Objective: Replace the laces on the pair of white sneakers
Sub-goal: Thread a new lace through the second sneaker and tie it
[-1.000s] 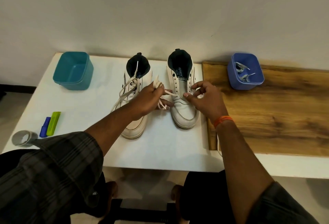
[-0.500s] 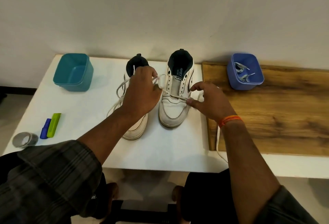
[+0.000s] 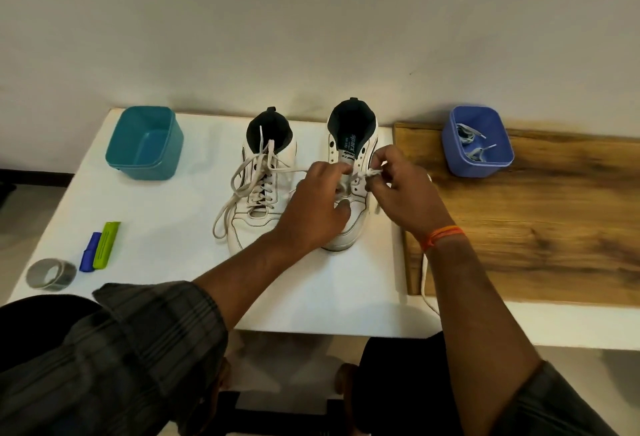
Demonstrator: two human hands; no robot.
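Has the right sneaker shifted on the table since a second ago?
Yes. The right sneaker has slid left, away from the wooden board, and now sits close beside the left sneaker.

Both forearms are bare. The left sleeve (image 3: 114,349) is dark plaid, rolled up near the elbow. The right wrist wears an orange thread band (image 3: 441,236). At 5 o'clock, the right sleeve (image 3: 561,404) is perhaps the same cloth.
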